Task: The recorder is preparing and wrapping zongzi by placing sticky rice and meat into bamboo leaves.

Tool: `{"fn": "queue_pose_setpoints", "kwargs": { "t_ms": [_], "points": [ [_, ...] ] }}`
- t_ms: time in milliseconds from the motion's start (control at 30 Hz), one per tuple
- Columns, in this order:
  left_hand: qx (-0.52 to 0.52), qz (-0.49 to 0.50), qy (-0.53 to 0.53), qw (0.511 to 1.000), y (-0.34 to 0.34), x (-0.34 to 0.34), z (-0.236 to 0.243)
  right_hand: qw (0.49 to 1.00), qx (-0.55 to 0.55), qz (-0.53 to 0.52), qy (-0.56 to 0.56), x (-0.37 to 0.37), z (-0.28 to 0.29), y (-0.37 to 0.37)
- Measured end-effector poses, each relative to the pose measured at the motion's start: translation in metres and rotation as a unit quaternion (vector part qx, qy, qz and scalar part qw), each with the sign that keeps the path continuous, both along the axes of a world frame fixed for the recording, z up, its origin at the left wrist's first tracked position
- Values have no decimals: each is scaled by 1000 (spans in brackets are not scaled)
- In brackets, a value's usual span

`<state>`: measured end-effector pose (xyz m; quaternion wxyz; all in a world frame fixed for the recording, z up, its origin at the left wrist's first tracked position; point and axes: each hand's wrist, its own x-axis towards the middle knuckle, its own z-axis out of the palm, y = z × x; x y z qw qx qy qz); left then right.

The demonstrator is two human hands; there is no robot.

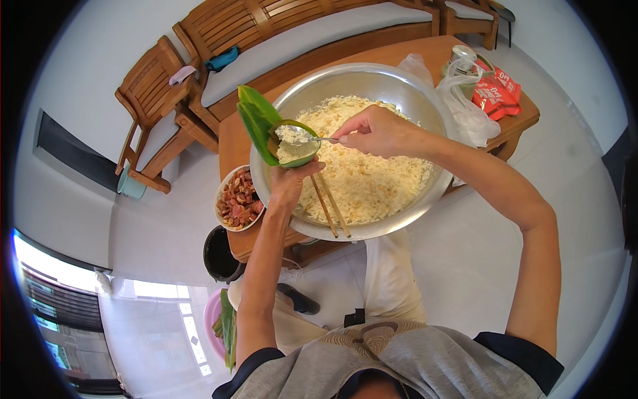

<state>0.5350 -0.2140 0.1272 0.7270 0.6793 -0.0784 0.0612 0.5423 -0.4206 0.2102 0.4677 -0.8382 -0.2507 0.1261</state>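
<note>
My left hand [291,178] is closed around a cone of green leaves [258,121] containing pale grains, held above the left part of a large steel bowl [409,213]. My right hand [372,130] grips a metal spoon [323,139], whose head sits inside the cone with grains on it. Yellowish rice mixture [365,186] fills much of the bowl. A pair of chopsticks [329,209] slants from beside my left hand toward the bowl's near rim; I cannot tell if that hand touches them. Beside the bowl, a dish holds reddish meat chunks [236,196].
The bowl rests on a wooden table [515,118] with plastic bags [465,106] and red packets [495,96]. Behind stand a wooden bench [319,40] and chair [143,126]. A black bucket [219,256] and pink basin of leaves [214,312] are at lower left.
</note>
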Motion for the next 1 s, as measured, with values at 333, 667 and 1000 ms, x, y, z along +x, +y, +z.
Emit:
{"fn": "queue_pose_setpoints", "kwargs": {
  "t_ms": [333,667,1000],
  "points": [
    [20,4,22,1000,0,-1,-2,973,-39,62,-219,6,-11,0],
    [45,11,-55,997,3,-10,2,985,-107,-61,-117,39,-50,-55],
    [154,-1,-65,986,8,-42,6,956,-67,-21,-286,-6,-22,-11]
  ]
}}
